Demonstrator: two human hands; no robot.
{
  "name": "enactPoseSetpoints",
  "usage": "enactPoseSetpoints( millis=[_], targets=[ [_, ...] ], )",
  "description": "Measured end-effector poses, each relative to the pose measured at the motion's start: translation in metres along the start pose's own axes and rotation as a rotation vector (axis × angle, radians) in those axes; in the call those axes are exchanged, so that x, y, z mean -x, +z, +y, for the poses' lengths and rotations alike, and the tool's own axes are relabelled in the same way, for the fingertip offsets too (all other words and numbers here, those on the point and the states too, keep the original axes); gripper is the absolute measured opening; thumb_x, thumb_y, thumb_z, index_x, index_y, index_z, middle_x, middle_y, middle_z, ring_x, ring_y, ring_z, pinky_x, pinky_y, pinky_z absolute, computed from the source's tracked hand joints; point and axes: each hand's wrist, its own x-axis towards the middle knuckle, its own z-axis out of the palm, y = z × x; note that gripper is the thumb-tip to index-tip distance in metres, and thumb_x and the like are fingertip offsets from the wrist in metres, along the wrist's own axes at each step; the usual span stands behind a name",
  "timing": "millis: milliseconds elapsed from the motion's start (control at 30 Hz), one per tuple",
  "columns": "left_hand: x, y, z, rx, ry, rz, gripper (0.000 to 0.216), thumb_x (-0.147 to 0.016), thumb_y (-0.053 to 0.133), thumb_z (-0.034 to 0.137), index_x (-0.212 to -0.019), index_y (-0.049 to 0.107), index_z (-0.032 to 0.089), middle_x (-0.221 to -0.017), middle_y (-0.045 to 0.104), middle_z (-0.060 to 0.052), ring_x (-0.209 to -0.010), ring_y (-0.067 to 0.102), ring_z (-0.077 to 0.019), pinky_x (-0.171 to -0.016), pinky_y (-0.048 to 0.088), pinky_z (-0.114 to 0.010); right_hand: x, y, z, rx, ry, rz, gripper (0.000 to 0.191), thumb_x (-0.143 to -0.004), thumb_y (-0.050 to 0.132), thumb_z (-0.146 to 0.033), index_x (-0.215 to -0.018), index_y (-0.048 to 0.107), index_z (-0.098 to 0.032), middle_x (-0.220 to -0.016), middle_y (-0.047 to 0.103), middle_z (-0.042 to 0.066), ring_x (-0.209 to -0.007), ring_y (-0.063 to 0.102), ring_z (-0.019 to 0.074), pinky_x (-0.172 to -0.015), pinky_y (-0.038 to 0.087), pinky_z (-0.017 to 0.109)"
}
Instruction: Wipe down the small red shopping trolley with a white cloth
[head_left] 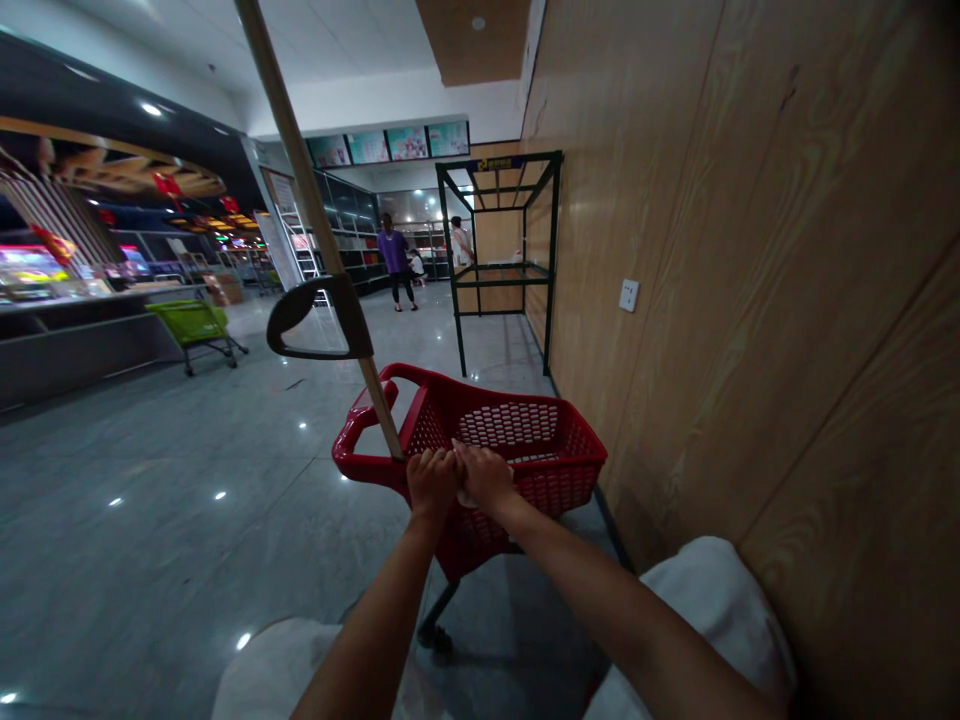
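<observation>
A red plastic shopping cart (pixel 525 425) stands in front of me on the grey floor. Both my hands rest on its near rim, side by side. My left hand (pixel 431 480) is curled over the rim, close to the foot of a wooden pole (pixel 322 225) that rises from the cart and carries a black D-shaped handle (pixel 315 315). My right hand (pixel 486 475) is also closed, with something white pressed under it against the rim. What the white thing is I cannot make out.
A wood-panelled wall (pixel 750 300) runs close along the right with a white socket (pixel 628 295). A dark green metal rack (pixel 501 250) stands ahead. A green cart (pixel 195 325) sits at the left by a counter. Two people stand far ahead.
</observation>
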Motion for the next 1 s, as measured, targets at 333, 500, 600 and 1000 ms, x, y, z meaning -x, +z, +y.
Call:
enactPoseSetpoints(
  millis=[333, 500, 600, 1000],
  targets=[
    [-0.001, -0.001, -0.011, 0.076, 0.049, 0.018, 0.035, -0.092, 0.04, 0.029, -0.065, 0.062, 0.023, -0.074, 0.066, -0.005, -0.076, 0.055, -0.0194, -0.075, 0.029, -0.037, 0.051, -0.018, 0.102, 0.164, 0.042, -0.094, 0.034, -0.097, 0.041, -0.032, -0.125, 0.056, -0.022, -0.114, 0.063, 0.009, -0.101, 0.056, 0.0222, -0.087, 0.043, 0.032],
    [-0.001, 0.004, -0.004, 0.111, -0.016, 0.085, 0.034, -0.09, 0.043, 0.027, -0.06, 0.059, 0.023, -0.068, 0.065, -0.004, -0.073, 0.054, -0.0197, -0.074, 0.028, -0.037, 0.067, -0.025, 0.119, 0.22, 0.093, -0.066, 0.034, -0.095, 0.044, -0.031, -0.126, 0.055, -0.024, -0.122, 0.059, 0.009, -0.109, 0.052, 0.0232, -0.094, 0.04, 0.035],
    [-0.001, 0.006, 0.0, 0.063, -0.001, 0.129, 0.032, -0.089, 0.046, 0.026, -0.06, 0.059, 0.023, -0.066, 0.065, -0.003, -0.072, 0.054, -0.0196, -0.073, 0.028, -0.037, 0.047, -0.021, 0.076, 0.161, 0.023, -0.08, 0.033, -0.096, 0.043, -0.032, -0.126, 0.055, -0.026, -0.121, 0.059, 0.008, -0.107, 0.053, 0.0218, -0.093, 0.041, 0.034],
    [0.001, -0.001, -0.011, -0.026, 0.152, 0.185, 0.031, -0.091, 0.045, 0.026, -0.063, 0.059, 0.023, -0.067, 0.066, -0.002, -0.07, 0.055, -0.0185, -0.073, 0.029, -0.036, 0.039, -0.01, 0.057, 0.158, -0.015, -0.032, 0.035, -0.098, 0.037, -0.028, -0.129, 0.052, -0.024, -0.115, 0.062, 0.008, -0.099, 0.056, 0.0209, -0.086, 0.042, 0.032]
  ],
)
